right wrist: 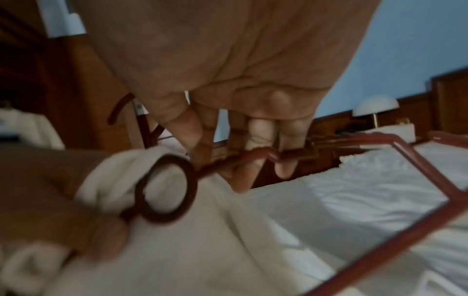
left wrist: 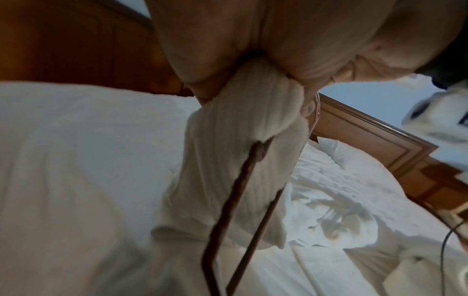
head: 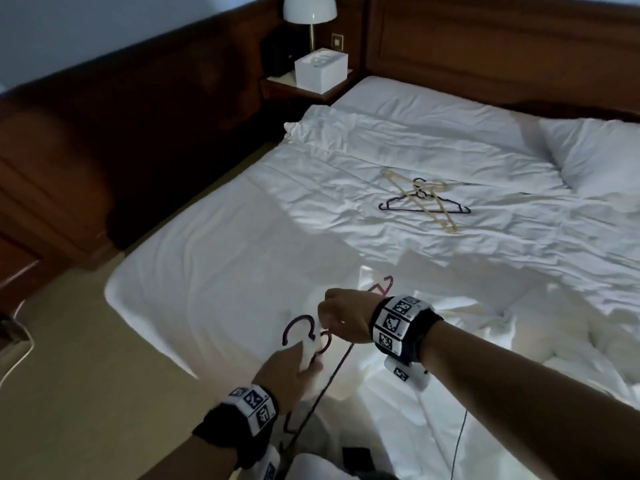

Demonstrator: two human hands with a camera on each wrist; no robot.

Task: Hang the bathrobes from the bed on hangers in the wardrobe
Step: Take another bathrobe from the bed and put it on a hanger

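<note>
A dark red hanger (head: pixel 331 375) is held over the near edge of the bed, above a white bathrobe (head: pixel 367 403). My left hand (head: pixel 294 368) grips a bunch of the robe's ribbed cloth (left wrist: pixel 240 160) together with one arm of the hanger (left wrist: pixel 233 200). My right hand (head: pixel 332 320) pinches the hanger at its neck, just past the round loop, and its fingertips (right wrist: pixel 286 164) curl under the red bar (right wrist: pixel 424 170). The hook points left, away from the bed. Most of the robe is hidden under my arms.
A black hanger and a beige one (head: pixel 424 202) lie crossed mid-bed. More crumpled white cloth (head: pixel 485 323) sits right of my hands. A pillow (head: pixel 595 157) is by the headboard. A nightstand holds a white box (head: pixel 320 69) and a lamp (head: pixel 310 8). Beige floor lies left.
</note>
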